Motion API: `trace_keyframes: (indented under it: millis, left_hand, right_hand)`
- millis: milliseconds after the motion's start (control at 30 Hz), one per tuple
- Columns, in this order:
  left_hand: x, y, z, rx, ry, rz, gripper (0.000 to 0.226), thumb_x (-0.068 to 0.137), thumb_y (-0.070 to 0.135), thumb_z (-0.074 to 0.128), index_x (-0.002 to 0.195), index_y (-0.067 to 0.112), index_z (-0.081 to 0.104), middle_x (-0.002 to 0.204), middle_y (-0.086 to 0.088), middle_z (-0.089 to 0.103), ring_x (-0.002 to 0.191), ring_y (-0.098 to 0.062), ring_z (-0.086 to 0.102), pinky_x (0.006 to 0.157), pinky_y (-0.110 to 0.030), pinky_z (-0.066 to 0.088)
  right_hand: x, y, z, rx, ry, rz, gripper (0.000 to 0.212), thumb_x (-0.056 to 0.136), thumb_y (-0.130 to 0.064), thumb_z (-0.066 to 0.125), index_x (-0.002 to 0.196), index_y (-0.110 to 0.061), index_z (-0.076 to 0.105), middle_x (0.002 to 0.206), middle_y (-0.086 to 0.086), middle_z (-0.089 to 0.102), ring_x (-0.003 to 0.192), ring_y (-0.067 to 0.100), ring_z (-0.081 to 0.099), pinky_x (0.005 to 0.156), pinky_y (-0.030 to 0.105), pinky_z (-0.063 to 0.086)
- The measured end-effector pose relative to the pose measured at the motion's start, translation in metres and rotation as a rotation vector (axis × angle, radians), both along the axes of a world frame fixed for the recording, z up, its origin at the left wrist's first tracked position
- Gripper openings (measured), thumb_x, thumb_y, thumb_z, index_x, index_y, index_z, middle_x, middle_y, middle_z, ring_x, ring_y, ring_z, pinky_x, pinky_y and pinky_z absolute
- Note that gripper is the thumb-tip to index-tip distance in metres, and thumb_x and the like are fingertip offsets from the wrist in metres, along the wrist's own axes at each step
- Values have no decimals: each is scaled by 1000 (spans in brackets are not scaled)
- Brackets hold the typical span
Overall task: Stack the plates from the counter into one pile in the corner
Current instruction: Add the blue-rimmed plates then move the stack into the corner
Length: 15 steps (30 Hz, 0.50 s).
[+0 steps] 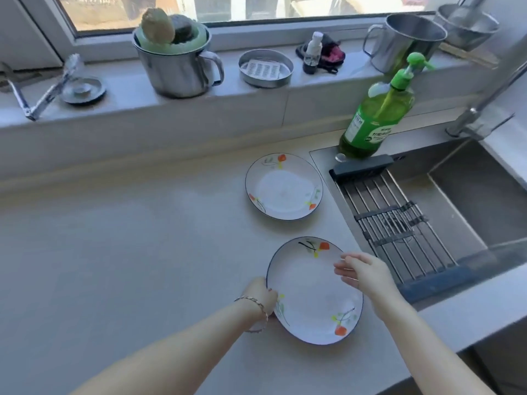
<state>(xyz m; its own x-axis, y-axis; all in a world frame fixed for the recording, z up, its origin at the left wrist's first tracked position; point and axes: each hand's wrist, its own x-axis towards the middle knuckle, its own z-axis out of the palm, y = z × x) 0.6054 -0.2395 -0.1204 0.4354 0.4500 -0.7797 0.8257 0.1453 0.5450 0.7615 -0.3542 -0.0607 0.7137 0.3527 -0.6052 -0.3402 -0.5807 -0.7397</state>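
Near plate, lower centre, over the table: left hand grips its left rim; right hand hovers loose-fingered at the right rim, holding nothing. Far plate lies flat mid-frame, apart. Glazed ceramic, judged stiff, slick, chippable; take by opposite rims.

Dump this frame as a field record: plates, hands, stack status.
plates: two, apart, not stacked
near plate: at front of counter; left hand grips its left rim
far plate: flat on counter beside sink, untouched
right hand: fingers extended over near plate's right rim; contact unclear
near plate lifted: cannot tell
nearby: green soap bottle at sink's far corner; rack across sink
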Motion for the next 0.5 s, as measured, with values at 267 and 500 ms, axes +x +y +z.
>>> trace_keyframes:
  millis: [267,500]
  left_hand:
    - [-54,63,62,-53,-95,342,18,87,-3,41,85,2,58,81,-18,65,68,-31,66,52,-32,59]
    - [-115,114,77,46,-151,520,28,89,-7,45,70,6,60,43,2,67,39,-9,65,37,-20,51]
  right_hand:
    - [55,109,-32,-22,126,-67,44,90,-22,54,124,4,49,106,21,62,98,34,64,83,37,52]
    - [45,152,-57,39,294,-250,40,88,6,47,128,-1,47,130,21,55,116,37,55,90,47,50]
